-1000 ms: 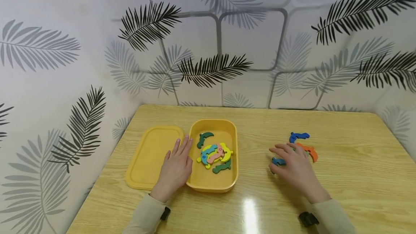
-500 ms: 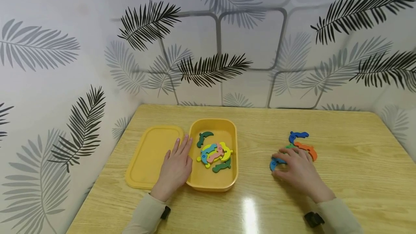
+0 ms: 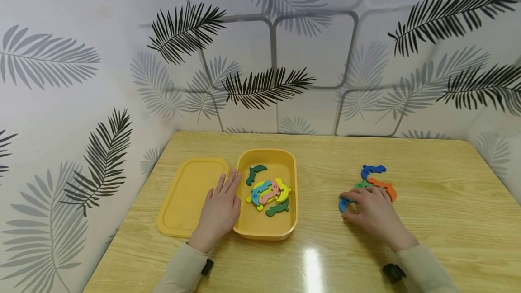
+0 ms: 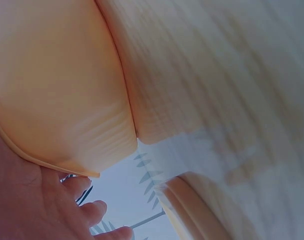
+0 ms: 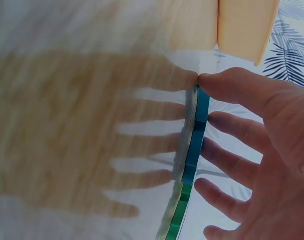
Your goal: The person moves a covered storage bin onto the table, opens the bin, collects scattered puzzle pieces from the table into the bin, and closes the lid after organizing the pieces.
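My right hand (image 3: pixel 372 211) is low over the table at right, thumb and fingertips around a blue puzzle piece (image 3: pixel 344 204). In the right wrist view the thumb tip meets one end of this blue piece (image 5: pixel 196 145), and the fingertips touch along it. Adjoining it is a green piece (image 3: pixel 362 185), partly hidden by the hand. An orange piece (image 3: pixel 384 188) and a dark blue piece (image 3: pixel 372 170) lie just beyond. My left hand (image 3: pixel 220 214) rests with straight fingers along the left rim of a yellow box (image 3: pixel 266 229), between the box and its lid.
Inside the box lie a dark green curved piece (image 3: pixel 255 173), another green piece (image 3: pixel 278 209) and a cluster of yellow, light blue and pink pieces (image 3: pixel 266 193). The flat yellow lid (image 3: pixel 189 198) is at left. A patterned wall (image 3: pixel 260 49) stands behind the wooden table (image 3: pixel 439 193).
My right hand has lowered onto the blue piece, which has shifted slightly left and shows more between thumb and fingers. The left hand and the box have stayed put.
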Action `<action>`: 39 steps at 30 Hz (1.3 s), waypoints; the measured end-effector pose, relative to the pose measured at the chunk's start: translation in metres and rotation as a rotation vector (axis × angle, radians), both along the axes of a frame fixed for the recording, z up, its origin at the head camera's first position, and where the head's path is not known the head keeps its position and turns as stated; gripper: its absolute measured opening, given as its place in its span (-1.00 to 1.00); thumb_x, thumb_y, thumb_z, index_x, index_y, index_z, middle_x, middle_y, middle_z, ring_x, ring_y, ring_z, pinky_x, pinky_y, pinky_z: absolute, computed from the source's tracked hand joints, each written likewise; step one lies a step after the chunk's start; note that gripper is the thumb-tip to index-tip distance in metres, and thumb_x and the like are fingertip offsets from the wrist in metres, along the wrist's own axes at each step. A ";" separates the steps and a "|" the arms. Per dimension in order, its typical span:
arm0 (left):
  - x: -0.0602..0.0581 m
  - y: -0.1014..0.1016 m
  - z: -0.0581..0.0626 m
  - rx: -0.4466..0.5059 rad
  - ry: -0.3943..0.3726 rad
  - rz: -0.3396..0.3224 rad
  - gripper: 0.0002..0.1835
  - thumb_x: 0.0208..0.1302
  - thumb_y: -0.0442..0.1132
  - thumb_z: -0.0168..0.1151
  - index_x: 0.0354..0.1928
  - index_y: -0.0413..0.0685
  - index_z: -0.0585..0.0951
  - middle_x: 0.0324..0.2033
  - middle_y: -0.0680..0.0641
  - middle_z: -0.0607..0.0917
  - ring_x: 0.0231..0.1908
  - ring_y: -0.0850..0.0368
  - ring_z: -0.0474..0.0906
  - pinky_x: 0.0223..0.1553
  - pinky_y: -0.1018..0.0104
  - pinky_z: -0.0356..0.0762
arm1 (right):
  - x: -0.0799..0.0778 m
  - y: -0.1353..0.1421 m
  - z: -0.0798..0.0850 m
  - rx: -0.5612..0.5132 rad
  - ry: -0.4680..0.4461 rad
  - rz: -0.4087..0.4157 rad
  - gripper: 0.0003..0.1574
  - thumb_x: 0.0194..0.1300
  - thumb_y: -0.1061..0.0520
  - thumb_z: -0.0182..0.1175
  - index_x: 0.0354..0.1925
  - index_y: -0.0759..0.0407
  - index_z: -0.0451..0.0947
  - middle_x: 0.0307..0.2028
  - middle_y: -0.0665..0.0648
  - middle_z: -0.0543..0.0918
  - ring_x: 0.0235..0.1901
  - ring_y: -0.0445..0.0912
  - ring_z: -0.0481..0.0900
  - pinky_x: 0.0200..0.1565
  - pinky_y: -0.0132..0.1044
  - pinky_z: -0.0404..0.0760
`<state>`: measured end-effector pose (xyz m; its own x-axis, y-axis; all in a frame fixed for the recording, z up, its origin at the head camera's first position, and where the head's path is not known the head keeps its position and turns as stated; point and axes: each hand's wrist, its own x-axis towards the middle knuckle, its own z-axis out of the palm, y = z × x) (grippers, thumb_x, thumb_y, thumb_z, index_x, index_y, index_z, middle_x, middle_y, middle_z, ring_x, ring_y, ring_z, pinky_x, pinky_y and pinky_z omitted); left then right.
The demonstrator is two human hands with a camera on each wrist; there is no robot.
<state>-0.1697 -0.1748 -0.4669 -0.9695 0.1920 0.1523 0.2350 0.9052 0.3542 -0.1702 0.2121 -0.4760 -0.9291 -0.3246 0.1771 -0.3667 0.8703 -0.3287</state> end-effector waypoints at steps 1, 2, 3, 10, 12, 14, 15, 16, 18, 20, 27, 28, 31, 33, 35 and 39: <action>0.000 0.000 0.000 -0.001 -0.001 0.001 -0.40 0.49 -0.22 -0.09 0.53 0.01 0.16 0.51 0.02 0.08 0.49 -0.06 -0.07 0.31 -0.30 0.06 | 0.000 0.000 -0.001 0.001 0.002 -0.001 -0.44 0.07 -0.01 0.45 0.07 0.06 0.68 0.02 0.20 0.66 0.05 0.28 0.43 0.11 0.34 0.17; 0.000 0.000 0.000 -0.001 -0.001 0.001 -0.40 0.49 -0.22 -0.09 0.53 0.01 0.16 0.51 0.02 0.09 0.49 -0.06 -0.07 0.31 -0.31 0.06 | 0.000 0.000 -0.001 0.002 0.004 -0.001 -0.44 0.07 -0.02 0.45 0.07 0.06 0.68 0.02 0.20 0.66 0.05 0.27 0.43 0.10 0.33 0.18; 0.000 0.000 0.000 0.002 -0.001 0.001 -0.40 0.49 -0.22 -0.09 0.53 0.01 0.16 0.51 0.02 0.09 0.49 -0.06 -0.07 0.31 -0.31 0.06 | 0.000 0.000 -0.001 0.002 0.007 -0.002 -0.44 0.07 -0.02 0.45 0.07 0.06 0.68 0.02 0.20 0.66 0.04 0.27 0.43 0.10 0.33 0.18; 0.001 0.000 -0.002 0.005 0.006 0.000 -0.41 0.49 -0.22 -0.09 0.53 -0.01 0.17 0.51 0.00 0.11 0.49 -0.08 -0.05 0.30 -0.32 0.05 | 0.001 -0.002 -0.002 -0.021 0.024 -0.020 -0.44 0.08 -0.04 0.45 0.06 0.08 0.68 0.00 0.22 0.66 0.03 0.25 0.41 0.07 0.29 0.23; 0.001 0.000 -0.002 0.005 0.007 0.000 -0.41 0.49 -0.22 -0.09 0.53 0.00 0.18 0.51 0.00 0.11 0.49 -0.08 -0.06 0.30 -0.33 0.04 | 0.001 -0.004 -0.003 -0.029 0.038 -0.034 -0.45 0.09 -0.05 0.43 0.06 0.08 0.68 -0.02 0.21 0.67 0.04 0.24 0.41 0.06 0.28 0.25; 0.001 0.000 -0.003 0.003 0.010 -0.001 -0.41 0.49 -0.23 -0.08 0.53 0.00 0.18 0.50 0.00 0.11 0.49 -0.08 -0.05 0.30 -0.33 0.02 | 0.000 -0.006 -0.003 -0.042 0.059 -0.044 -0.47 0.10 -0.04 0.41 0.06 0.07 0.68 -0.03 0.20 0.67 0.03 0.24 0.42 0.04 0.28 0.27; 0.001 0.000 -0.003 0.002 0.011 0.000 -0.40 0.49 -0.22 -0.08 0.53 0.00 0.18 0.50 0.00 0.11 0.49 -0.08 -0.06 0.30 -0.34 0.02 | 0.000 -0.007 -0.003 -0.048 0.072 -0.048 -0.47 0.11 -0.04 0.40 0.06 0.07 0.68 -0.04 0.20 0.67 0.02 0.24 0.42 0.04 0.29 0.28; 0.001 0.000 -0.003 -0.002 0.011 0.000 -0.40 0.49 -0.22 -0.08 0.53 0.01 0.18 0.51 0.00 0.11 0.49 -0.07 -0.06 0.30 -0.34 0.02 | 0.000 -0.008 -0.003 -0.057 0.084 -0.051 -0.48 0.11 -0.04 0.39 0.06 0.07 0.68 -0.04 0.20 0.67 0.01 0.23 0.42 0.02 0.28 0.30; 0.001 0.000 -0.003 -0.007 0.011 0.002 -0.40 0.49 -0.22 -0.08 0.53 0.01 0.17 0.51 0.01 0.11 0.49 -0.07 -0.07 0.30 -0.34 0.01 | -0.001 -0.009 -0.002 -0.079 0.107 -0.055 -0.49 0.12 -0.03 0.38 0.06 0.07 0.69 -0.05 0.20 0.67 -0.01 0.22 0.43 0.00 0.25 0.32; 0.000 0.000 -0.004 -0.011 0.014 0.003 -0.40 0.49 -0.22 -0.09 0.53 0.01 0.17 0.51 0.00 0.11 0.49 -0.07 -0.06 0.30 -0.35 0.02 | -0.001 -0.011 -0.001 -0.098 0.130 -0.056 -0.48 0.12 -0.03 0.39 0.06 0.08 0.68 -0.04 0.20 0.66 -0.04 0.21 0.43 -0.04 0.21 0.34; 0.001 0.000 -0.003 -0.016 0.023 0.005 -0.40 0.48 -0.23 -0.07 0.53 0.00 0.18 0.50 -0.01 0.13 0.48 -0.09 -0.04 0.29 -0.35 0.03 | -0.002 -0.017 0.002 -0.137 0.195 -0.064 -0.43 0.09 -0.03 0.44 0.08 0.11 0.67 -0.03 0.23 0.65 -0.08 0.19 0.43 -0.12 0.15 0.35; 0.001 0.000 -0.002 -0.016 0.024 0.005 -0.40 0.48 -0.23 -0.07 0.53 0.00 0.18 0.50 -0.01 0.13 0.48 -0.09 -0.04 0.29 -0.35 0.03 | -0.003 -0.018 0.002 -0.143 0.201 -0.064 -0.43 0.08 -0.02 0.45 0.07 0.11 0.67 -0.03 0.24 0.65 -0.08 0.19 0.43 -0.12 0.15 0.35; 0.000 0.000 -0.002 -0.015 0.022 0.007 -0.40 0.48 -0.23 -0.07 0.53 0.00 0.19 0.50 -0.01 0.13 0.48 -0.09 -0.04 0.29 -0.35 0.02 | -0.003 -0.021 0.004 -0.168 0.216 -0.058 -0.44 0.07 0.01 0.45 0.07 0.14 0.67 -0.03 0.25 0.63 -0.07 0.20 0.41 -0.11 0.16 0.33; 0.000 0.000 -0.002 -0.016 0.021 0.007 -0.40 0.48 -0.23 -0.08 0.53 0.00 0.19 0.50 -0.02 0.13 0.48 -0.09 -0.04 0.29 -0.35 0.02 | -0.004 -0.023 0.005 -0.189 0.228 -0.050 -0.45 0.07 0.05 0.45 0.06 0.15 0.67 -0.04 0.26 0.63 -0.06 0.19 0.40 -0.09 0.16 0.33; 0.000 0.000 -0.002 -0.017 0.021 0.007 -0.40 0.48 -0.23 -0.08 0.53 0.00 0.19 0.50 -0.02 0.13 0.48 -0.09 -0.04 0.29 -0.35 0.02 | -0.004 -0.024 0.006 -0.212 0.231 -0.040 -0.46 0.08 0.09 0.45 0.06 0.17 0.66 -0.04 0.26 0.63 -0.05 0.19 0.39 -0.09 0.15 0.35; -0.001 0.001 -0.002 -0.012 0.021 0.005 -0.40 0.48 -0.23 -0.08 0.53 -0.01 0.18 0.50 -0.02 0.12 0.49 -0.09 -0.05 0.29 -0.35 0.02 | -0.005 -0.026 0.005 -0.237 0.219 -0.026 -0.47 0.07 0.14 0.45 0.06 0.20 0.66 -0.07 0.26 0.64 -0.05 0.19 0.39 -0.11 0.12 0.38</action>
<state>-0.1705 -0.1742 -0.4690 -0.9671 0.1889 0.1702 0.2374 0.9107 0.3381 -0.1753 0.1860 -0.4705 -0.8681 -0.2265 0.4416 -0.4294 0.7889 -0.4395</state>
